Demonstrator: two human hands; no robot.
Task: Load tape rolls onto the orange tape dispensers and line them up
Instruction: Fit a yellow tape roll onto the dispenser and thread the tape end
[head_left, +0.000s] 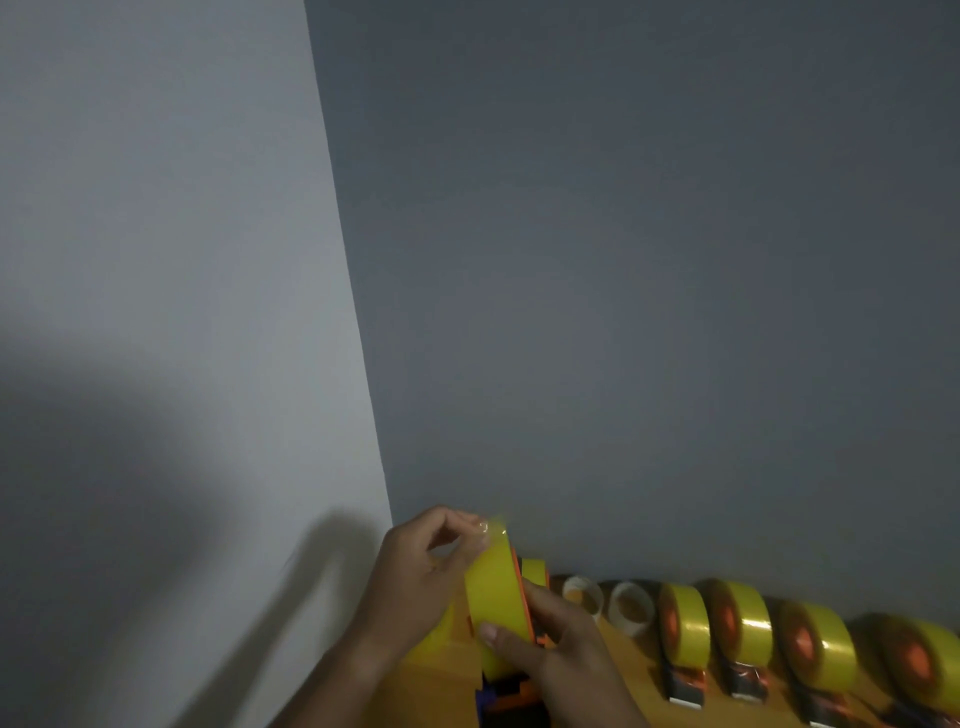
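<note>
Pinching the loose tape end (491, 527), the left hand (415, 571) faces the right hand (550, 639), which grips the on-edge roll (493, 597).

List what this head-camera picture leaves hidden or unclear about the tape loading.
- Dispenser in hand: mostly hidden by both hands and the roll, cut off by the bottom edge.
- Tape end at the left hand: clear and blurred; whether it is pinched is uncertain.
- Right hand: covers the roll's far side.
- Lined-up dispensers: handles cut off below, the last by the right edge.
- Two cores: blurred, contents unclear.
</note>
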